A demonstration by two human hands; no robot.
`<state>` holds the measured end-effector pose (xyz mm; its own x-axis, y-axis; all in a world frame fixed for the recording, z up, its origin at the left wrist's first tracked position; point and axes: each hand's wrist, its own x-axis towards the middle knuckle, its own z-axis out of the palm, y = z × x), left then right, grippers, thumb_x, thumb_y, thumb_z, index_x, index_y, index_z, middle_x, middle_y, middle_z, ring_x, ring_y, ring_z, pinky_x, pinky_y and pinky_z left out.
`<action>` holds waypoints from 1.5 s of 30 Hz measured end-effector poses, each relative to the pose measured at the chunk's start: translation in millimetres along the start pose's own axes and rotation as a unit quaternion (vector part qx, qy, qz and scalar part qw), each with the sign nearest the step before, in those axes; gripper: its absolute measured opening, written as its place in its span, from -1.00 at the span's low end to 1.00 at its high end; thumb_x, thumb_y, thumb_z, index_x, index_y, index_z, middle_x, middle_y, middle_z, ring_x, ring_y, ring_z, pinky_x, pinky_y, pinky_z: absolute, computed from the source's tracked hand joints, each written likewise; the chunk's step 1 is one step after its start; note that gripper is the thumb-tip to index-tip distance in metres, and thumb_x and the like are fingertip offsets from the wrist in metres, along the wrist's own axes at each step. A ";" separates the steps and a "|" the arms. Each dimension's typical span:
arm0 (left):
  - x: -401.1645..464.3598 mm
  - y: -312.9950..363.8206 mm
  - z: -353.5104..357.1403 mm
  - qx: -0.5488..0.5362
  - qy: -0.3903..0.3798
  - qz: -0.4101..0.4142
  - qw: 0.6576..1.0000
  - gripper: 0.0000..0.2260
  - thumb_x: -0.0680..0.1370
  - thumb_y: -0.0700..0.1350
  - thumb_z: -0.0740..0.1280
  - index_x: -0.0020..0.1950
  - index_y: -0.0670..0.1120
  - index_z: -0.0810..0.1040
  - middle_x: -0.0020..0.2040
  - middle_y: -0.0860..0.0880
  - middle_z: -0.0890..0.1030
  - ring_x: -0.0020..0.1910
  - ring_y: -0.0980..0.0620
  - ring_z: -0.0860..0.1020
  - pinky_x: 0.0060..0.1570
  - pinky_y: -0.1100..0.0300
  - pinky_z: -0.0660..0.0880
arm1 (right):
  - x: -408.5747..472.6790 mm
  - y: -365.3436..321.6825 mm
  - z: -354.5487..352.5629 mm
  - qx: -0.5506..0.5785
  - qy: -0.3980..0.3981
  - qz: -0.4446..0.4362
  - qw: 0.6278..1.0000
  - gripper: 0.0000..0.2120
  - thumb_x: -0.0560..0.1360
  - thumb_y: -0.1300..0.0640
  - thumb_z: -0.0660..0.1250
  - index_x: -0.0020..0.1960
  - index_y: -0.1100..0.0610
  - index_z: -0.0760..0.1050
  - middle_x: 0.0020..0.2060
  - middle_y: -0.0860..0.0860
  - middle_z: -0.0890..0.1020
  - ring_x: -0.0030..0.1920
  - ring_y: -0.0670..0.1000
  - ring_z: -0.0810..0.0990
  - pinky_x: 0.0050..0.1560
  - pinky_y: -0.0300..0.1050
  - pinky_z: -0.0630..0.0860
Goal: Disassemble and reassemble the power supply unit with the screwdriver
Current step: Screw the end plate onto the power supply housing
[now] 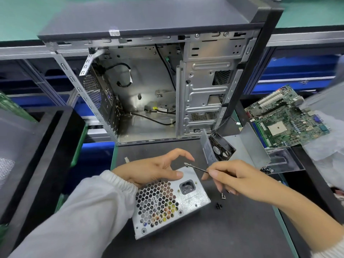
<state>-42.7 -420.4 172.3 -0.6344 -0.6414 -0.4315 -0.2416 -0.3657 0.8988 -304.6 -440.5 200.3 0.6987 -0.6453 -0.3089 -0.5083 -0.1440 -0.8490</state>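
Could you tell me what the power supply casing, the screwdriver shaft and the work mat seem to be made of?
The power supply casing looks like bare sheet metal with a dull silver finish: thin folded edges and a punched honeycomb grille. The screwdriver shaft, held by the right hand, seems polished steel, thin and glinting. The work mat appears to be matte dark rubber or similar, without glare; the exact material is unclear.

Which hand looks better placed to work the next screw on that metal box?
Probably the right hand: it pinches the screwdriver, whose tip sits at the upper edge of the power supply unit. The left hand rests on that unit, steadying it.
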 end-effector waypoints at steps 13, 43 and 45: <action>5.3 -6.3 -6.6 -0.018 -0.029 0.063 0.997 -0.79 0.65 -0.22 0.24 0.23 -0.21 0.58 0.16 -0.09 0.64 0.14 0.04 0.58 0.16 0.27 0.45 | -0.6 -17.0 6.8 -0.119 0.099 -0.035 0.987 -0.90 0.52 -0.04 0.31 -0.16 -0.10 0.55 -0.39 -0.06 0.50 -0.39 -0.15 0.42 -0.34 -0.32 0.33; 4.9 -2.9 -2.7 -0.024 0.003 0.034 0.999 -0.74 0.59 -0.37 0.24 0.25 -0.22 0.56 0.13 -0.11 0.65 0.17 -0.03 0.59 0.31 0.06 0.44 | 5.2 -39.3 55.2 -0.155 0.104 -0.028 0.982 -0.77 0.48 0.08 0.39 -0.19 -0.24 0.45 -0.20 -0.24 0.50 -0.11 -0.18 0.50 -0.09 -0.19 0.45; 4.7 -3.2 -2.0 -0.039 0.001 0.022 0.999 -0.75 0.60 -0.36 0.23 0.26 -0.26 0.54 0.10 -0.11 0.66 0.12 0.00 0.61 0.21 0.15 0.49 | 5.7 -40.7 57.1 -0.159 0.096 -0.039 0.982 -0.89 0.49 0.05 0.37 -0.12 -0.17 0.52 -0.17 -0.27 0.49 -0.09 -0.19 0.50 -0.07 -0.18 0.46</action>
<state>-43.4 -423.6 167.3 -0.6421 -0.6591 -0.3914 -0.1545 -0.3888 0.9083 -251.1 -395.5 208.6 0.6500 -0.7477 -0.1357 -0.6090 -0.4057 -0.6816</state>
